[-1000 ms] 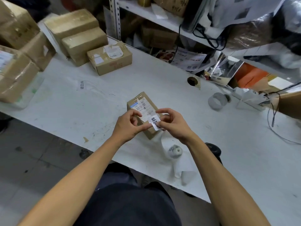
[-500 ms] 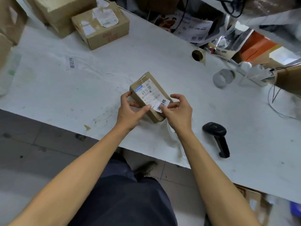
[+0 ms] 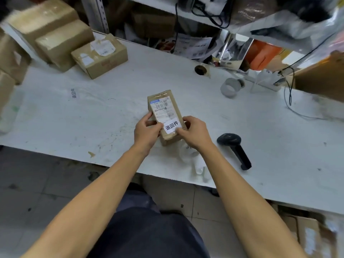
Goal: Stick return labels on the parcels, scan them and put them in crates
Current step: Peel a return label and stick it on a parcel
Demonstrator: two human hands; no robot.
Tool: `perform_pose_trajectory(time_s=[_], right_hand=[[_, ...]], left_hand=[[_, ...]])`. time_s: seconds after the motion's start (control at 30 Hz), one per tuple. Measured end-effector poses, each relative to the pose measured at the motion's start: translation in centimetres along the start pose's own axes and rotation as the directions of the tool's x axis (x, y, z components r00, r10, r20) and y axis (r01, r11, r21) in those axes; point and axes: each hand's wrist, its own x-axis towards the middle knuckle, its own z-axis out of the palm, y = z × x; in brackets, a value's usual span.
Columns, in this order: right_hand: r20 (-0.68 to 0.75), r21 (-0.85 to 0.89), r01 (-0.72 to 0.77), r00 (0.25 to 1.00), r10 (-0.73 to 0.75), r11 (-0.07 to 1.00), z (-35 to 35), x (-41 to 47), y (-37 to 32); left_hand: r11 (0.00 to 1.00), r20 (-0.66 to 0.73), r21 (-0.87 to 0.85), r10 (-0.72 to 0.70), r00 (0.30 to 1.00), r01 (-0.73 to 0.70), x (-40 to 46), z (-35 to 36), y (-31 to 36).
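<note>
Small parcel (image 3: 163,112) sits on the white desk (image 3: 93,116), near its front edge. My left hand (image 3: 147,130) grips its left side, thumb on the top face. My right hand (image 3: 193,132) holds the right side, thumb pressing the white return label (image 3: 172,125) onto the near end, below the shipping label. Black scanner (image 3: 234,148) lies on the desk to the right, untouched.

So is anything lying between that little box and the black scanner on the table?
Nothing visible: bare table separates the box, held by both hands, from the scanner to its right.
</note>
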Motion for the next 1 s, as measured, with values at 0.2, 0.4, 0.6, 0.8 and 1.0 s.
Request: perform_pose_trajectory(time_s=[0.2,0.4,0.6,0.8,1.0], right_hand=[[-0.175,0.302,0.029,0.984,0.026,0.953,-4.8,-4.4,3.6],[-0.411,0.506,0.010,0.882,0.231,0.862,-11.1,-11.6,11.7],[-0.550,0.544,-0.078,0.719,0.425,0.835,-15.4,-22.4,22.0],[-0.593,0.702,-0.136,0.431,0.680,0.699,-14.5,-34.5,30.3],[-0.491,0.844,-0.124,0.210,0.845,0.521,-11.4,-43.2,35.9]], left_hand=[[0.971,0.103,0.032,0.231,0.967,-0.236,-5.0,5.3,2.7],[0.940,0.398,0.043,0.294,0.869,-0.338,-11.6,15.2,3.4],[0.935,0.702,0.056,0.213,0.680,-0.350,-19.5,26.0,-1.2],[0.924,0.923,0.125,0.025,0.383,-0.362,-28.8,33.7,-7.2],[0.842,0.977,0.211,-0.177,0.115,-0.496,-35.6,38.1,-13.5]])
